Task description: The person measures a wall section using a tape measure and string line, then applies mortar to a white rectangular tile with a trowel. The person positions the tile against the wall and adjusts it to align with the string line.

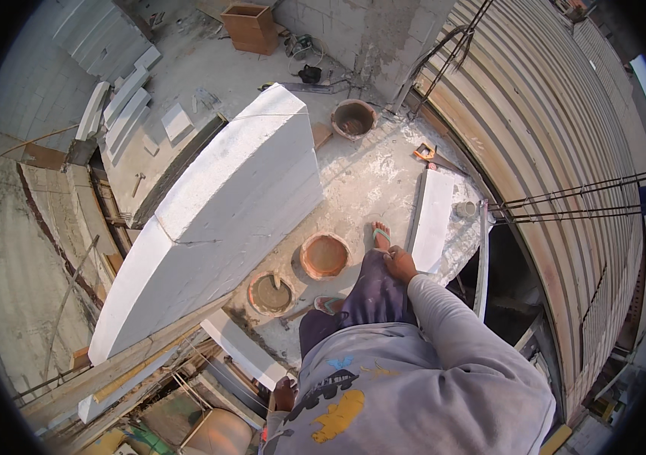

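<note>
My right hand (400, 265) is at my right knee, its fingers curled closed on the dark purple trouser leg (372, 287). Low on the left, my left hand (285, 393) hangs beside my shirt, next to the end of a white block strip (247, 350); its fingers are too small and shaded to read. To the left of my legs stands a long wall of white blocks (243, 189), with string across it. Close in front of me are a clay-coloured tub (324, 256) and a tub of grey mortar (271, 294) with a tool standing in it.
A white block (434, 216) lies to the right, with a handsaw (438, 158) beyond it and a small grey cup (465, 209) beside it. Another tub (354, 119) stands farther off. Steel bars (566, 203) jut out at right. A hammer (138, 184) lies beyond the wall.
</note>
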### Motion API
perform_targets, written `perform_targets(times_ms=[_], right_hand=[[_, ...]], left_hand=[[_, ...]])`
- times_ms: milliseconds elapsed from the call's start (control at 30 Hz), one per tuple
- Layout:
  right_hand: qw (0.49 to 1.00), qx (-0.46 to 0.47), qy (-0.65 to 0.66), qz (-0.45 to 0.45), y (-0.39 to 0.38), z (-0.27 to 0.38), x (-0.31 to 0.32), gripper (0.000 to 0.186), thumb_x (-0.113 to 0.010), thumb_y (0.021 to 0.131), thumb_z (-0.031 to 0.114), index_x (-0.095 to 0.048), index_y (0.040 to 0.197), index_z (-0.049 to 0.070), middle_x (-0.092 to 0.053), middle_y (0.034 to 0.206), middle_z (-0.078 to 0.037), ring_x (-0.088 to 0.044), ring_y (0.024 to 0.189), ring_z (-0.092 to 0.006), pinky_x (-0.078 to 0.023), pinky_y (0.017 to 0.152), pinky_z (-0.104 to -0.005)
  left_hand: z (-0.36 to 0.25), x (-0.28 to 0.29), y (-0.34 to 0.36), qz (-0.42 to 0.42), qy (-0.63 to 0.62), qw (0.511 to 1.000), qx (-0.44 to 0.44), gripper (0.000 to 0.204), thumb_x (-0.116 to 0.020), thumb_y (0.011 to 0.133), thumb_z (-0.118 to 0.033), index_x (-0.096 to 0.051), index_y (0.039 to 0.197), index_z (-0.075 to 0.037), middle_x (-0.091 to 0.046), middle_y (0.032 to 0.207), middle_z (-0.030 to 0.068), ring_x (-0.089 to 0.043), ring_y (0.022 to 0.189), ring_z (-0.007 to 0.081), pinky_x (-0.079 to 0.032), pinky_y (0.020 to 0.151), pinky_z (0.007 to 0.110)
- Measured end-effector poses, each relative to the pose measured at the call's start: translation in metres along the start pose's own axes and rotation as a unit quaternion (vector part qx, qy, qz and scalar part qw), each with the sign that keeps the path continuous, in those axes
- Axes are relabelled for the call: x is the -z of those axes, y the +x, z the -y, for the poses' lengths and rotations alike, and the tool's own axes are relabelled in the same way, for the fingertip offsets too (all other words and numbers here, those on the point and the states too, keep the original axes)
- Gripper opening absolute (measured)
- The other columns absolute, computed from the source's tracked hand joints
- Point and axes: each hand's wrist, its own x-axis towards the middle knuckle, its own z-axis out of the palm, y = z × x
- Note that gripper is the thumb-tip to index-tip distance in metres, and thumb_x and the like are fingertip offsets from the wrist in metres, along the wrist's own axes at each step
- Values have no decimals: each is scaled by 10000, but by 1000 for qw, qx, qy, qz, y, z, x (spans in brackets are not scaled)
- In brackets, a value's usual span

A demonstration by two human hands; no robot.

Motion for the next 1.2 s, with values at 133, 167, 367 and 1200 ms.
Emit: perform_targets(times_ms=[133,167,367,1200], right_hand=[[992,-59,44,-102,60,-68,46,432,-654,932,287,-616,1262,11,-717,1109,-270,-700,1032,-439,-550,923,-503],[986,-90,62,-124,92,-107,48,423,-663,929,296,-616,1241,15,-722,1085,-269,-704,1014,-440,-554,913,-502],[959,-182,106,-192,323,-218,98,400,-754,872,268,-551,1117,25,-726,975,-250,-706,952,-450,-553,861,-511],[946,-295,-127,52,695,-358,103,595,-517,908,593,-687,1215,113,-672,1235,-283,-627,1200,-435,-430,984,-665]], left_hand=[[-107,-30,10,28,145,980,-132,391,-551,1037,-246,-539,1375,-50,-674,1224,149,-675,995,249,-530,874,401],[-128,-47,20,23,110,988,-102,404,-550,1037,-251,-533,1382,-40,-673,1228,151,-675,998,256,-532,881,406],[-239,-188,27,-70,62,993,76,417,-537,1037,-283,-546,1362,-23,-676,1232,164,-680,1009,281,-539,897,418],[-281,-349,19,-92,424,886,162,444,-494,1016,-400,-701,1181,-42,-717,1161,210,-706,1041,351,-547,942,443]])
